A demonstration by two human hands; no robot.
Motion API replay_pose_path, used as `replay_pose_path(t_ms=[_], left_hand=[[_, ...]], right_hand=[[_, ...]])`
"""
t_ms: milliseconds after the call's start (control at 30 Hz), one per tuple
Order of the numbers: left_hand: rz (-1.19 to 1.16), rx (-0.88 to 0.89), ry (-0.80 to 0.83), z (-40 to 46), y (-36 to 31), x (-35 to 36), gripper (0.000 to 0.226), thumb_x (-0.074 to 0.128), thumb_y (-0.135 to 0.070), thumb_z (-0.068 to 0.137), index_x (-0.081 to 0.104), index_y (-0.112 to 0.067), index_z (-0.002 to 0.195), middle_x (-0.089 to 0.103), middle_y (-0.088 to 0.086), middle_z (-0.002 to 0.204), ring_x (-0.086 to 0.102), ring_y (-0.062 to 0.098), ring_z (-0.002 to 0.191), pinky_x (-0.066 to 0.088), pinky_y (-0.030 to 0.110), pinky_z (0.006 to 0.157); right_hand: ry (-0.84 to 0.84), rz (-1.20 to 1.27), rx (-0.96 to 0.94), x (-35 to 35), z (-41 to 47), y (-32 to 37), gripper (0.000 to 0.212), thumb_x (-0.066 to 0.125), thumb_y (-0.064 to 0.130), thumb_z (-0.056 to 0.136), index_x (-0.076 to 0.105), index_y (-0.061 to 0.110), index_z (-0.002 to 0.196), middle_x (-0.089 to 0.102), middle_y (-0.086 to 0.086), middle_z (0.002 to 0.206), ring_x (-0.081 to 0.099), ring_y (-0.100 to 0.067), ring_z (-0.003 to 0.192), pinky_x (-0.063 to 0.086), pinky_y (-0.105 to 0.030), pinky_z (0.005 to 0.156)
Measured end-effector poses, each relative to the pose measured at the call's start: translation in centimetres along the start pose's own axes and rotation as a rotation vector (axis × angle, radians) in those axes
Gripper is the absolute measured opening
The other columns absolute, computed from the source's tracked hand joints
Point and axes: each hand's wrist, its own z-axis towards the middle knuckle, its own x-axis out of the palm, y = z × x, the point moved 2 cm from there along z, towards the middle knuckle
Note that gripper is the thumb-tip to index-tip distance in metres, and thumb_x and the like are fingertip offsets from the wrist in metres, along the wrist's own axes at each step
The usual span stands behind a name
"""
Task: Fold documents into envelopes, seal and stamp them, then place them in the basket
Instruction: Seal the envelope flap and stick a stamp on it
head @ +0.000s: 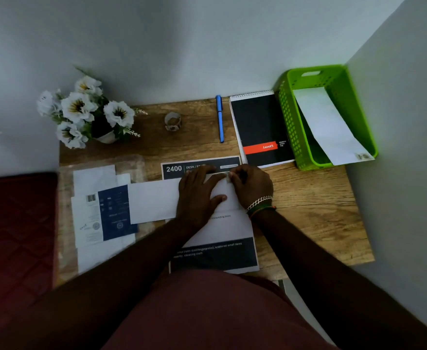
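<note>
A white envelope [154,200] lies across a printed document [220,231] in the middle of the wooden desk [316,215]. My left hand [197,193] rests flat on the envelope with fingers spread. At the envelope's top right corner, my right hand [251,186] has its fingers curled and pinches a small stamp [228,178]. The green basket [333,117] stands at the back right with one stamped envelope [328,125] leaning inside it. A roll of stamps [172,121] sits at the back of the desk.
A flower pot [88,112] stands at the back left. A blue pen [220,117] and a black spiral notepad [260,130] lie beside the basket. More papers and a blue leaflet [114,212] lie on the left. Walls close in behind and to the right.
</note>
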Motion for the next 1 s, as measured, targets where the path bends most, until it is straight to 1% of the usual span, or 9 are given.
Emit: replay_pose_path(t_ms=[133, 300, 433, 500, 633, 767, 833, 900, 1000], left_hand=[[0.007, 0.012, -0.012, -0.1, 0.04, -0.04, 0.057, 0.058, -0.055, 0.091, 0.053, -0.029, 0.142, 0.042, 0.002, 0.151, 0.031, 0.027, 0.145, 0.014, 0.049, 0.122], [0.014, 0.012, -0.012, -0.06, -0.14, -0.14, 0.057, 0.061, -0.053, 0.091, 0.053, -0.028, 0.142, 0.042, 0.003, 0.15, 0.031, 0.027, 0.144, 0.017, 0.051, 0.121], [0.017, 0.002, -0.005, -0.05, -0.08, -0.15, 0.058, 0.062, -0.053, 0.091, 0.052, -0.029, 0.142, 0.042, 0.002, 0.151, 0.03, 0.027, 0.144, 0.017, 0.05, 0.122], [0.021, 0.0, -0.006, -0.03, -0.1, -0.14, 0.058, 0.061, -0.054, 0.091, 0.052, -0.029, 0.143, 0.042, 0.002, 0.151, 0.03, 0.027, 0.145, 0.015, 0.049, 0.122], [0.02, -0.005, -0.001, -0.04, -0.18, -0.23, 0.059, 0.06, -0.054, 0.09, 0.052, -0.029, 0.143, 0.042, 0.003, 0.15, 0.031, 0.027, 0.144, 0.018, 0.05, 0.121], [0.022, -0.007, 0.007, -0.06, -0.35, -0.44, 0.059, 0.061, -0.053, 0.091, 0.05, -0.029, 0.144, 0.041, 0.003, 0.151, 0.029, 0.027, 0.144, 0.017, 0.049, 0.122], [0.023, -0.005, 0.006, -0.1, -0.42, -0.48, 0.059, 0.063, -0.052, 0.091, 0.05, -0.03, 0.144, 0.04, 0.002, 0.152, 0.029, 0.026, 0.144, 0.018, 0.05, 0.121], [0.033, -0.011, 0.006, -0.12, -0.54, -0.56, 0.058, 0.064, -0.051, 0.091, 0.05, -0.03, 0.144, 0.04, 0.002, 0.152, 0.029, 0.026, 0.144, 0.019, 0.051, 0.12], [0.038, -0.02, 0.014, -0.06, -0.65, -0.62, 0.059, 0.066, -0.05, 0.091, 0.051, -0.03, 0.144, 0.041, 0.001, 0.152, 0.03, 0.026, 0.143, 0.021, 0.049, 0.12]], right_hand=[[-0.009, -0.001, 0.009, 0.02, -0.07, 0.11, 0.015, 0.069, 0.036, 0.089, 0.073, 0.022, 0.092, 0.071, 0.0, 0.089, 0.065, -0.018, 0.082, 0.053, -0.031, 0.07], [-0.02, 0.003, 0.01, -0.01, -0.19, 0.25, 0.015, 0.07, 0.035, 0.089, 0.073, 0.021, 0.093, 0.072, -0.001, 0.09, 0.065, -0.016, 0.082, 0.045, -0.025, 0.071], [-0.029, 0.003, 0.02, -0.1, -0.21, 0.43, 0.013, 0.071, 0.034, 0.088, 0.073, 0.022, 0.092, 0.072, 0.001, 0.089, 0.065, -0.016, 0.081, 0.053, -0.03, 0.072], [-0.029, 0.009, 0.03, -0.1, -0.23, 0.42, 0.012, 0.071, 0.035, 0.087, 0.074, 0.023, 0.091, 0.073, 0.001, 0.088, 0.066, -0.016, 0.081, 0.054, -0.031, 0.073], [-0.026, 0.007, 0.049, -0.01, -0.17, 0.36, 0.013, 0.072, 0.037, 0.086, 0.074, 0.025, 0.09, 0.073, 0.002, 0.087, 0.067, -0.017, 0.081, 0.057, -0.035, 0.073], [-0.018, 0.0, 0.064, 0.0, -0.03, 0.5, 0.014, 0.072, 0.038, 0.085, 0.074, 0.025, 0.091, 0.074, 0.002, 0.088, 0.068, -0.017, 0.083, 0.058, -0.037, 0.075], [-0.036, 0.032, 0.089, -0.01, -0.01, 0.54, 0.014, 0.075, 0.035, 0.082, 0.07, 0.026, 0.091, 0.073, 0.002, 0.088, 0.068, -0.018, 0.083, 0.058, -0.039, 0.075], [-0.049, 0.076, 0.124, -0.06, -0.02, 0.56, 0.019, 0.078, 0.033, 0.078, 0.065, 0.028, 0.091, 0.072, 0.003, 0.086, 0.068, -0.018, 0.083, 0.058, -0.037, 0.074], [-0.049, 0.094, 0.157, -0.2, 0.12, 0.45, 0.024, 0.08, 0.035, 0.074, 0.057, 0.03, 0.08, 0.068, 0.006, 0.078, 0.066, -0.017, 0.078, 0.056, -0.035, 0.071]])
